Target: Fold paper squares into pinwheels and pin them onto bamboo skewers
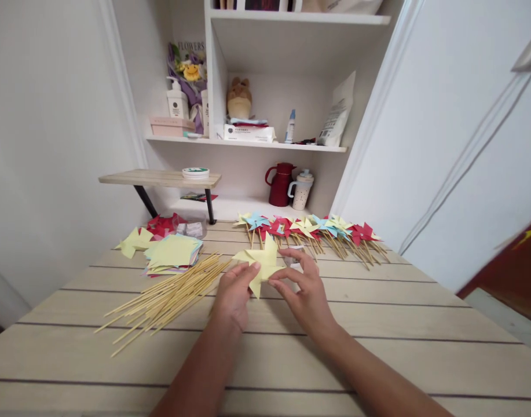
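A yellow paper pinwheel (262,262) is held just above the wooden table (378,347), near its middle. My left hand (234,292) pinches its lower left part with thumb and fingers. My right hand (306,292) grips its right side, fingers spread over the paper. To the left lies a loose bundle of thin wooden sticks (169,298). Beyond that sits a stack of coloured paper squares (173,253), yellow on top.
A row of finished pinwheels on sticks (311,230) lies along the table's far edge. Folded yellow and red paper pieces (150,231) sit at the far left. Behind are white shelves (248,145), a red jug (281,184), a cup (301,190) and a small wooden side shelf (158,178).
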A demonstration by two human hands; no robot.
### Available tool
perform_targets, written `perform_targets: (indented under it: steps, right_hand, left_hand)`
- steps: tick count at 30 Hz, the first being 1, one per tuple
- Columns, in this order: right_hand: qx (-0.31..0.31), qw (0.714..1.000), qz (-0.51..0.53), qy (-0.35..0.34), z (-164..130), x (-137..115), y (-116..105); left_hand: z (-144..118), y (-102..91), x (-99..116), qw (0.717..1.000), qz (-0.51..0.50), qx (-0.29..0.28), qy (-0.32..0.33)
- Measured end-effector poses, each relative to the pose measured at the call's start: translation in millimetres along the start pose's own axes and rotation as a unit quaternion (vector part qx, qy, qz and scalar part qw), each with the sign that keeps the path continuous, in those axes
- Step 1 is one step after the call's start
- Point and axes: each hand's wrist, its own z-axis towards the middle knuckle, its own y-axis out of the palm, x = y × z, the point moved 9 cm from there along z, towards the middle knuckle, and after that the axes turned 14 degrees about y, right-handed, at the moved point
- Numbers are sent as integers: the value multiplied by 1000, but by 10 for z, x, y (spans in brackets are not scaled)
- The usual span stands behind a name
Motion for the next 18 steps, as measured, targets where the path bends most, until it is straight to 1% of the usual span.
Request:
perform_targets:
  steps: [4, 7, 9, 13, 18]
  right_hand:
    - [-27, 995, 60, 79, 58, 155, 15]
    - [-36, 988, 89, 120, 76, 240, 17]
    - [-41, 985, 101, 136, 83, 276, 21]
    - [-43, 979, 117, 163, 97, 334, 30]
    - [-38, 977, 124, 169, 109, 360, 23]
  left_hand:
    - [-2, 17, 48, 998, 55, -19, 30]
    - [-20, 29, 64, 997, 62, -15, 34]
    - [-34, 43, 76, 997, 63, -13, 36]
    - [-48, 86, 76, 997, 64, -29, 36]
    - [-35, 96, 73, 995, 82, -37, 43]
